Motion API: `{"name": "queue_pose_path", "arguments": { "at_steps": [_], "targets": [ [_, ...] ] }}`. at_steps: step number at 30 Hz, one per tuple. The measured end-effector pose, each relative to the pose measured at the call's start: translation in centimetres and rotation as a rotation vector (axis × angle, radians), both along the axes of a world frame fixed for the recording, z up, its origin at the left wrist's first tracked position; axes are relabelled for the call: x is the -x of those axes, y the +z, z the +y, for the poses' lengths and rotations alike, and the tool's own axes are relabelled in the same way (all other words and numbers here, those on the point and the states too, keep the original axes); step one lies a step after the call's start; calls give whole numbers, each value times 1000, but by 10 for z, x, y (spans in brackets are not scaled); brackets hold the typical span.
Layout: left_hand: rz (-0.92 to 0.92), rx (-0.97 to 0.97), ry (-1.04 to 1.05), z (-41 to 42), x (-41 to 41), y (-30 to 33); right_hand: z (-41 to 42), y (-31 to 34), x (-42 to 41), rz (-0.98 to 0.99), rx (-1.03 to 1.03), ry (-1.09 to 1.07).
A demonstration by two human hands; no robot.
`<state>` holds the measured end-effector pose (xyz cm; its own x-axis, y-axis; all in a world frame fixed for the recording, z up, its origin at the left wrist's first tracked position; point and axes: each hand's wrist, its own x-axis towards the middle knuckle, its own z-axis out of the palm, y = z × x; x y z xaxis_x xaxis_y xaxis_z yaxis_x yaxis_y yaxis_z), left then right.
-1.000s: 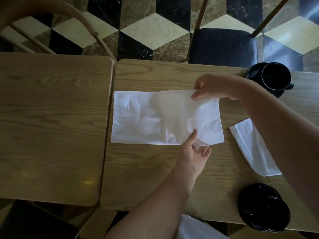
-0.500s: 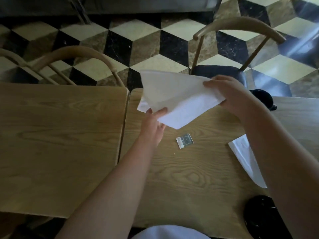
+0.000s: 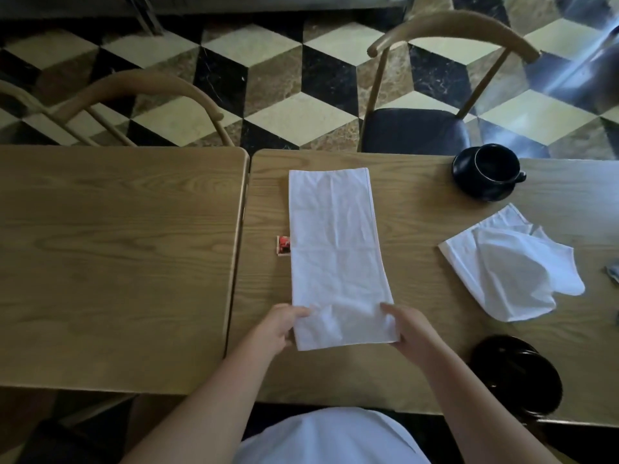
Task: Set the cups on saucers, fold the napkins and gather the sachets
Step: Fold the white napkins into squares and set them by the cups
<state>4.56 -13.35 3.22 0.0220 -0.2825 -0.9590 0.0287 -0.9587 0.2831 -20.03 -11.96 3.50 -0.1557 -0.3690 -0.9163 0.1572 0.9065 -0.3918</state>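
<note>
A white napkin (image 3: 336, 249), folded into a long strip, lies flat on the right wooden table (image 3: 418, 333), running away from me. My left hand (image 3: 283, 324) pinches its near left corner and my right hand (image 3: 403, 329) pinches its near right corner. A small red sachet (image 3: 283, 246) lies at the strip's left edge, partly tucked under it. A second white napkin (image 3: 512, 266) lies crumpled to the right. A black cup sits on a black saucer (image 3: 484, 172) at the far right. Black crockery (image 3: 517, 373) stands at the near right edge.
A second wooden table (image 3: 117, 262) adjoins on the left, a narrow gap between them. Two wooden chairs (image 3: 432, 128) stand beyond the tables on a chequered floor. Another sachet (image 3: 613, 269) peeks in at the right frame edge.
The napkin was lifted off the table with both hands, turned, and laid down again as a long strip running away from me. Both hands moved to its near corners.
</note>
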Motion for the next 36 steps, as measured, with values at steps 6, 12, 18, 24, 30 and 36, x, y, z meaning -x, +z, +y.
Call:
{"name": "queue_pose_path", "arguments": {
  "at_steps": [6, 12, 18, 24, 30, 36],
  "targets": [
    [-31, -87, -146, 44, -28, -10, 34, -4, -10, 47, -23, 143],
    [-128, 259, -60, 42, -40, 6, 27, 16, -12, 185, 177, 187],
    [-1, 475, 30, -8, -38, 33, -24, 51, -13, 2, 257, 160],
    [-60, 540, -86, -73, -43, 37, -80, 64, 9, -3, 387, 314],
    [-223, 607, -134, -145, -39, 20, -138, 38, 23, 209, 441, 476],
    [-282, 534, -182, -199, -31, -2, -192, 1, 24, 257, 369, 491]
  ]
}}
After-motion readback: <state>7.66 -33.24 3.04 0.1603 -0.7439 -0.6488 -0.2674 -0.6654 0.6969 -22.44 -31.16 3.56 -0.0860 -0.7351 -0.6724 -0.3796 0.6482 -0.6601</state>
